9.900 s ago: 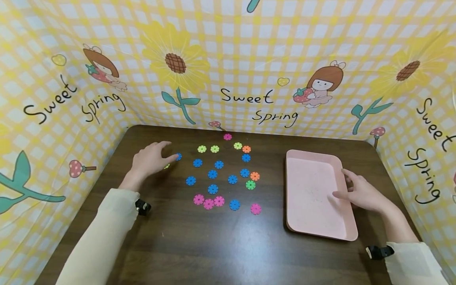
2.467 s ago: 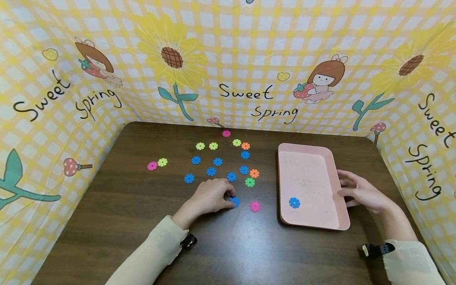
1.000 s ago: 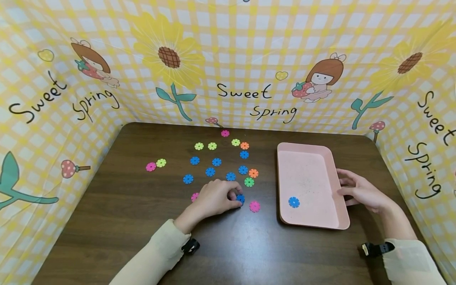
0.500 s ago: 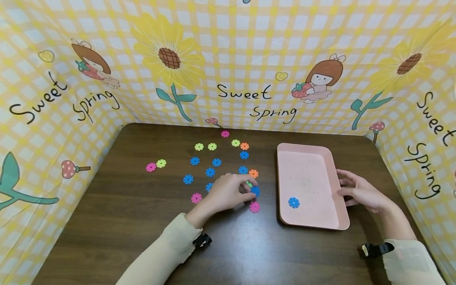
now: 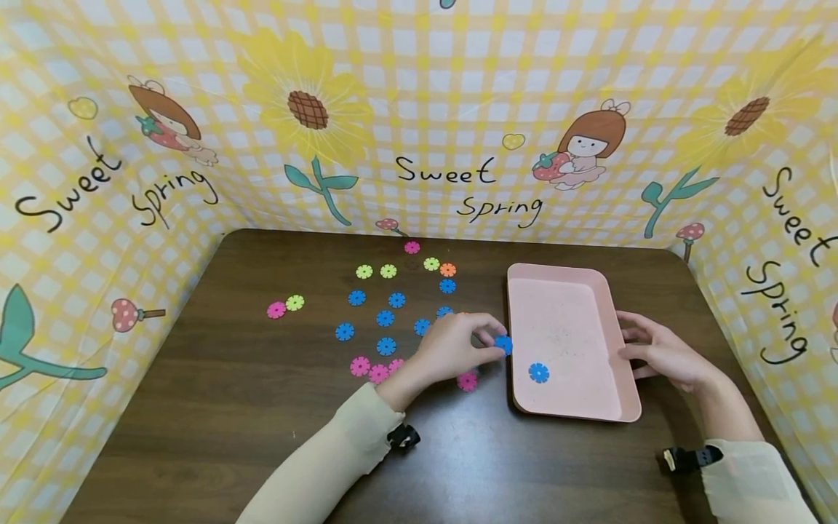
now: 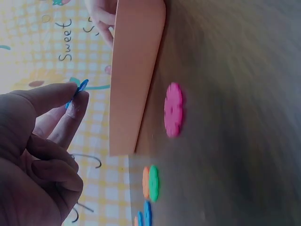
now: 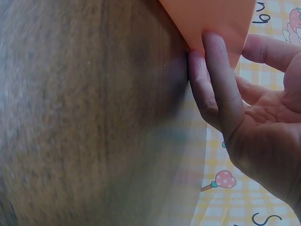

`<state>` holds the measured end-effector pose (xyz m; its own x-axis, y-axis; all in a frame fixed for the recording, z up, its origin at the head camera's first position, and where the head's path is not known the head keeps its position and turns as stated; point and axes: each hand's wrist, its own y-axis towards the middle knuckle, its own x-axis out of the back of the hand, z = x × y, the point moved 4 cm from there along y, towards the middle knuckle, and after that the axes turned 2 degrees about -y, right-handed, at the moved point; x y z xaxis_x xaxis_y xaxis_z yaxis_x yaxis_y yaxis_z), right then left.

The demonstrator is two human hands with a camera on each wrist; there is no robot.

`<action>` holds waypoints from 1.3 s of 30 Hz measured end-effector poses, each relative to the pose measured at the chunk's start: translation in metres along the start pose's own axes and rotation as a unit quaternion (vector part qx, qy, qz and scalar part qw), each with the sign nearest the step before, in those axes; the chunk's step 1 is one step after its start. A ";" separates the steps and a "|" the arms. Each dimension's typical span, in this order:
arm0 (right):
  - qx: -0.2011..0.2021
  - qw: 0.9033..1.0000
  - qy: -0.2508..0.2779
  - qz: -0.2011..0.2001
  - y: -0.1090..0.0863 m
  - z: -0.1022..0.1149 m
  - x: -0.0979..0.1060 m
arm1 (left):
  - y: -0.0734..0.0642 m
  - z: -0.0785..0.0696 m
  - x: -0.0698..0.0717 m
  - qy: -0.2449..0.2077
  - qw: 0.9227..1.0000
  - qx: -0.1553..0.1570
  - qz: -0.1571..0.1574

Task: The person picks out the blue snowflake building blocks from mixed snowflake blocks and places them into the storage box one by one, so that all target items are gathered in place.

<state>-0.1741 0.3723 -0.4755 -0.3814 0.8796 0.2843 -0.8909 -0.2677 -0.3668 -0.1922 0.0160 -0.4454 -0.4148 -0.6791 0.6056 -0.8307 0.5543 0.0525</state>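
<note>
We find one blue disc [image 5: 503,345] raised over the tray's left rim; whether it touches the rim we cannot tell. The left hand [image 5: 458,346] pinches it between thumb and fingertips, the remaining fingers curled in towards the palm. A second blue disc [image 5: 539,372] lies flat inside the pink tray [image 5: 563,306] (it looks more orange in our wrist views). At the tray's opposite side, the right hand [image 5: 661,353] rests loosely spread against the outer wall, fingers nearly straight. Just below the left hand we see a lone pink disc [image 5: 467,381]; a green disc [image 6: 154,183] lies beside an orange one. Farther off, blue discs [image 5: 385,318] lie scattered over the dark wooden table [image 5: 196,407], and behind it hangs yellow checked cloth [image 5: 432,94].
</note>
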 end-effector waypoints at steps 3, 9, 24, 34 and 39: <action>0.000 1.000 0.001 0.000 0.000 -0.001 0.000 | 0.006 -0.003 -0.008 -0.006 1.000 0.000 -0.001; 0.002 1.000 0.000 -0.002 0.001 -0.001 0.000 | 0.020 -0.010 -0.022 0.002 1.000 -0.009 -0.003; -0.003 1.000 -0.003 -0.005 0.001 -0.001 0.000 | 0.041 -0.009 -0.051 0.038 0.999 0.030 0.025; -0.006 1.000 -0.004 -0.008 0.001 -0.001 0.000 | 0.048 -0.010 -0.066 0.124 0.992 0.034 0.017; -0.008 1.000 -0.004 -0.010 0.001 -0.002 0.000 | 0.049 -0.011 -0.070 0.175 0.984 0.026 0.018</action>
<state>-0.1748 0.3729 -0.4774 -0.3664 0.8813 0.2985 -0.8943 -0.2448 -0.3747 -0.1998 0.0961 -0.4764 -0.2997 -0.4472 0.8427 -0.8394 0.5434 -0.0102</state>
